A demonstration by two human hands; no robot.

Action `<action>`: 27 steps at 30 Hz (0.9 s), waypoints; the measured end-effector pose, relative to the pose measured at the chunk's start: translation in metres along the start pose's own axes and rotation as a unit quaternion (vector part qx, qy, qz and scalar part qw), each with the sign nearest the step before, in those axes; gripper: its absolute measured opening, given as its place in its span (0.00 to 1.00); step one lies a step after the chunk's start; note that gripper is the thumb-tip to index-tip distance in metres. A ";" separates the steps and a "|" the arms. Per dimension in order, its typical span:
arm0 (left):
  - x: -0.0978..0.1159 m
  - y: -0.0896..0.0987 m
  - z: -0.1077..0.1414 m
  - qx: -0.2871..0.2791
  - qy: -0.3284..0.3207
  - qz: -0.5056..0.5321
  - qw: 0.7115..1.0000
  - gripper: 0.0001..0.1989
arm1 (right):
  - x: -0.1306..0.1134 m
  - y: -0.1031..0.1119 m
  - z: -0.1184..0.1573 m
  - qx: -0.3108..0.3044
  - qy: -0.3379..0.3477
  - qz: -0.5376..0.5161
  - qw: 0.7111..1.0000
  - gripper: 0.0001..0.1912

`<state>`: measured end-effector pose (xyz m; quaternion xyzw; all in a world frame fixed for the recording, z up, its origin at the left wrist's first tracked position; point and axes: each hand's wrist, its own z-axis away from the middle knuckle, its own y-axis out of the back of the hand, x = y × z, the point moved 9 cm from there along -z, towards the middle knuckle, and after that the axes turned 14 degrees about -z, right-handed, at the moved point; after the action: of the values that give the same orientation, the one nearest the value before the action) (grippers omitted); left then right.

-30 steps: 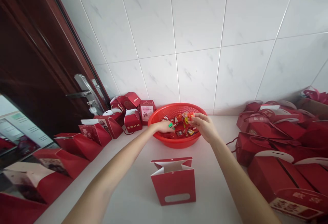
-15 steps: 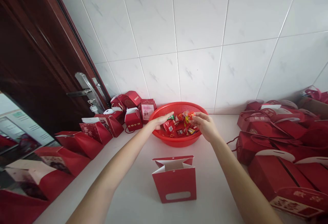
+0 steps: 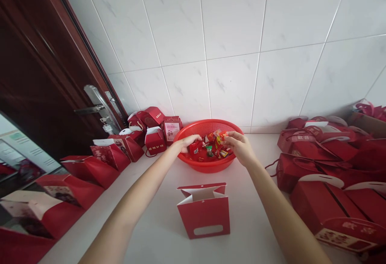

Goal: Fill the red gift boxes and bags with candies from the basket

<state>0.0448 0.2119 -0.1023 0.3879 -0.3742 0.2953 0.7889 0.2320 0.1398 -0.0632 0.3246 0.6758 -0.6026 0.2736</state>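
A red plastic basket (image 3: 208,168) with mesh sides stands against the wall, with several wrapped candies in it. My left hand (image 3: 187,143) reaches over its left side, fingers closed on a red candy packet (image 3: 196,148) with a white barcode label. Over the right side, my right hand (image 3: 239,146) pinches a red-and-yellow candy wrapper (image 3: 222,136). A green-wrapped candy (image 3: 209,151) lies between the hands. Nearer to me, an open red paper gift bag (image 3: 206,215) stands upright; it has an oval window low on its front.
Red gift bags (image 3: 90,169) line the table's left edge, and small red boxes (image 3: 155,141) stand left of the basket. Many red gift boxes (image 3: 325,203) crowd the right side. A dark door (image 3: 39,54) with a metal handle is at the left; behind is a tiled wall (image 3: 232,91).
My left hand has closed on the red packet, its fingers stretched out before. The green candy now shows lower in the basket. My right hand stays nearly in place. The view shifts slightly.
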 end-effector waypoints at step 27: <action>0.036 0.013 0.014 0.180 -0.156 -0.201 0.950 0.28 | -0.006 0.001 0.001 0.000 0.043 0.046 0.998 0.22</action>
<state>0.0496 0.2130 -0.0623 0.6320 -0.3477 0.1292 0.6804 0.2364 0.1387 -0.0593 0.3807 0.6716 -0.5746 0.2716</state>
